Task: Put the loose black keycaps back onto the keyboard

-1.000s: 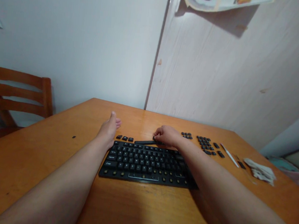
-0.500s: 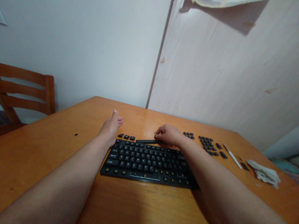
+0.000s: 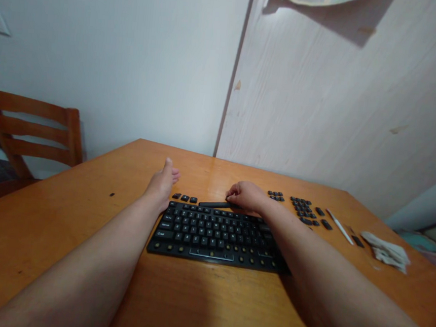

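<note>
A black keyboard (image 3: 212, 234) lies on the orange wooden table (image 3: 64, 221) in front of me. My left hand (image 3: 161, 184) rests at the keyboard's far left corner, fingers stretched out and holding nothing. My right hand (image 3: 246, 195) is curled behind the keyboard's far edge, its fingertips pinching the end of a long black spacebar keycap (image 3: 214, 204). Three loose black keycaps (image 3: 185, 198) lie just left of that bar.
Several removed keycaps (image 3: 302, 211) sit in groups at the right, beside a white stick-like tool (image 3: 337, 226) and a crumpled grey cloth (image 3: 388, 251). A wooden chair (image 3: 25, 136) stands at the left. Walls rise close behind the table.
The view tilted slightly downward. Both hands stay nearly where they were, the right one still on the long keycap.
</note>
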A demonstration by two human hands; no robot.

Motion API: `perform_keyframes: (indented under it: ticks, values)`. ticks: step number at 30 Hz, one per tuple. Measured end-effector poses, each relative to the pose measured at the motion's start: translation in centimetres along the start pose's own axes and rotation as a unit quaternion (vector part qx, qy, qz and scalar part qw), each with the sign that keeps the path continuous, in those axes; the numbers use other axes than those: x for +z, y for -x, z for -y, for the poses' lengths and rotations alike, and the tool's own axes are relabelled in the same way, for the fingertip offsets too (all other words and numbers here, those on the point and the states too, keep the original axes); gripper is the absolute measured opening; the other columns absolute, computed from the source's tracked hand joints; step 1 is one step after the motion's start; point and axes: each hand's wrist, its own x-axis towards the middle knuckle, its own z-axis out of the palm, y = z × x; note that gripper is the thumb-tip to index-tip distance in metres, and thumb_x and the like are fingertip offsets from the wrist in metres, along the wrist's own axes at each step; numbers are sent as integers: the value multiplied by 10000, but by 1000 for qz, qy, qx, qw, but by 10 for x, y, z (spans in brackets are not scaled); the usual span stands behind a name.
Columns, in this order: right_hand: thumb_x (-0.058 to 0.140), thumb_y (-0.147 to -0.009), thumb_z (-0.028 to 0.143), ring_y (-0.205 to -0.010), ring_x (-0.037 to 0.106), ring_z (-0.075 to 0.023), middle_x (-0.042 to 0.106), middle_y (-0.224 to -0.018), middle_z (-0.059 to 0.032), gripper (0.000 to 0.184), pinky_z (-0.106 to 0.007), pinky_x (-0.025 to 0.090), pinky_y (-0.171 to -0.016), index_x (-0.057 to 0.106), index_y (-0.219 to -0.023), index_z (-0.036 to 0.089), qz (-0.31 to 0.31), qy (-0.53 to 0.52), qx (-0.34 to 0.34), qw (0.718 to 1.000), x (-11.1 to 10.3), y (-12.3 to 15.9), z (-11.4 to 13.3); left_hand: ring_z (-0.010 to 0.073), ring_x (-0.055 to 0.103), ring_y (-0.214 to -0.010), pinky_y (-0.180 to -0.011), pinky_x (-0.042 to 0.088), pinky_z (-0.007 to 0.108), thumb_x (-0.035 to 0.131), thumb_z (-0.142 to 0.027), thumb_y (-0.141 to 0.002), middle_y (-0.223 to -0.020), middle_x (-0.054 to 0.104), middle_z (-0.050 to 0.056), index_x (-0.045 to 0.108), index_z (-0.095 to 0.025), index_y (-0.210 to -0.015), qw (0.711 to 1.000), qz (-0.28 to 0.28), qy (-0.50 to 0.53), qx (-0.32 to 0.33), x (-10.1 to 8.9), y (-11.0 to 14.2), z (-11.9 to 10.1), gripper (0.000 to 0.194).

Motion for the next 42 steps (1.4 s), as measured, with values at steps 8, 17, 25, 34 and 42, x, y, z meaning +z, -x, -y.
perform_keyframes:
  ticks: [8, 17, 25, 34, 42]
  values:
    - [687, -794, 306, -790, 653, -167, 766, -913, -31, 183, -244, 419, -635, 798, -935, 270, 0, 1, -1, 1000, 0, 1, 0, 285, 650, -1102, -980, 460, 410, 334, -699, -903, -1153, 693, 201, 665, -135, -929, 1000, -1, 3, -7, 0, 1, -2, 654]
    - [689, -797, 303, -804, 655, -169, 762, -918, -29, 181, -247, 415, -635, 791, -942, 266, -6, -1, 0, 1000, 3, 0, 0, 279, 642, -1121, -1007, 441, 418, 317, -684, -917, -1181, 683, 207, 657, -134, -919, 1000, 5, 1, -4, 0, 1, -1, 646]
    - [703, -790, 301, -818, 662, -174, 762, -900, -35, 152, -246, 420, -641, 790, -905, 254, -9, -3, 6, 1000, 4, -2, -1, 285, 647, -1111, -1000, 444, 422, 331, -696, -908, -1141, 697, 202, 665, -140, -912, 1000, 4, 3, -6, 0, -2, 1, 648]
    - [693, -793, 306, -771, 657, -167, 764, -874, -32, 160, -242, 418, -622, 791, -906, 249, -19, -9, 6, 1000, 6, -2, -5, 287, 652, -1091, -970, 464, 417, 340, -700, -903, -1129, 702, 201, 676, -138, -933, 1000, 2, 4, -3, -1, -3, 2, 656]
    - [683, -802, 306, -766, 654, -164, 765, -873, -33, 171, -239, 415, -612, 790, -919, 242, -22, -8, 5, 1000, 3, 3, -4, 284, 658, -1081, -962, 472, 413, 338, -693, -905, -1121, 706, 200, 674, -143, -902, 1000, -1, 2, -6, 0, -3, 3, 645]
